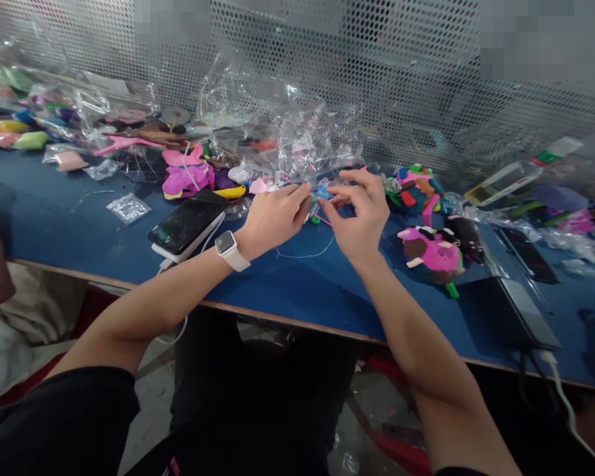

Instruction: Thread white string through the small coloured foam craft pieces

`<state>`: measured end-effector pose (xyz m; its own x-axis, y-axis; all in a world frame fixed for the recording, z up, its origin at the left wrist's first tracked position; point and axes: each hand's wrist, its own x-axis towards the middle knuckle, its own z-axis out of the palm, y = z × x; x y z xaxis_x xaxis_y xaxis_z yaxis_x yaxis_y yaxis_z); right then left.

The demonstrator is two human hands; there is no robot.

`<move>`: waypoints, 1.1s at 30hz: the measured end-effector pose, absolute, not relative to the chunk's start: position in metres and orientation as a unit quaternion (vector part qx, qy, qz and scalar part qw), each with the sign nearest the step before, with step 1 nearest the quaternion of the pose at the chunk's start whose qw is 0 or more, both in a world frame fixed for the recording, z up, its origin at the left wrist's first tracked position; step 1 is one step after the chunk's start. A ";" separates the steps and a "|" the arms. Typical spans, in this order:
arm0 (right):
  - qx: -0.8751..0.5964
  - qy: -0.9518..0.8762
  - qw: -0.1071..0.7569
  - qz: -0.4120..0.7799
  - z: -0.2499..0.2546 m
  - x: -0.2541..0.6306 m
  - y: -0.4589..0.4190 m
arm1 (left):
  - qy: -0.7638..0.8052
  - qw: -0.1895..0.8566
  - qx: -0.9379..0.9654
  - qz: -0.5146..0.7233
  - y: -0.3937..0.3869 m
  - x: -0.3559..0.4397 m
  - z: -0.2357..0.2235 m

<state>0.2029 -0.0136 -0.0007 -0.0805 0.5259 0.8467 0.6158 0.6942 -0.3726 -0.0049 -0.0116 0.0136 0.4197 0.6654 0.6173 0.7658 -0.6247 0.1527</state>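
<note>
Your black sleeve (64,423) lies nearest the camera. The small blue piece (323,192) sits between your hands above the blue table (297,287), right of your left hand (275,215) and closest to the fingertips of your right hand (361,215); its long axis is too blurred to read. Your right fingers curl narrowly, but I cannot tell whether either hand pinches anything (your left fingertips are hidden). Crumpled clear plastic (317,135) crowds the far side; a phone (188,221) lies near your left wrist.
</note>
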 end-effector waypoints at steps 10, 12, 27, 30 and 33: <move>-0.346 -0.754 0.539 -0.146 -0.001 0.204 -0.013 | -0.411 0.056 -0.855 -0.310 -0.012 -0.005 0.014; -0.355 -0.758 0.528 -0.146 -0.003 0.205 -0.012 | -0.407 0.058 -0.859 -0.306 -0.011 -0.006 0.013; -0.411 -0.773 0.483 -0.009 0.006 0.200 -0.021 | -0.368 0.133 -0.869 -0.304 -0.011 -0.010 0.012; -0.435 -0.763 0.479 0.007 0.008 0.198 -0.022 | -0.378 0.148 -0.865 -0.294 -0.011 -0.011 0.013; -0.438 -0.757 0.484 0.029 0.008 0.198 -0.019 | -0.385 0.159 -0.867 -0.275 -0.012 -0.010 0.014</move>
<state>0.1985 -0.0194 0.0076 -0.1473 0.6906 0.7081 0.6346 0.6151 -0.4679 -0.0097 -0.0117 0.0136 0.5523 0.5805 0.5983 0.7548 -0.6530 -0.0632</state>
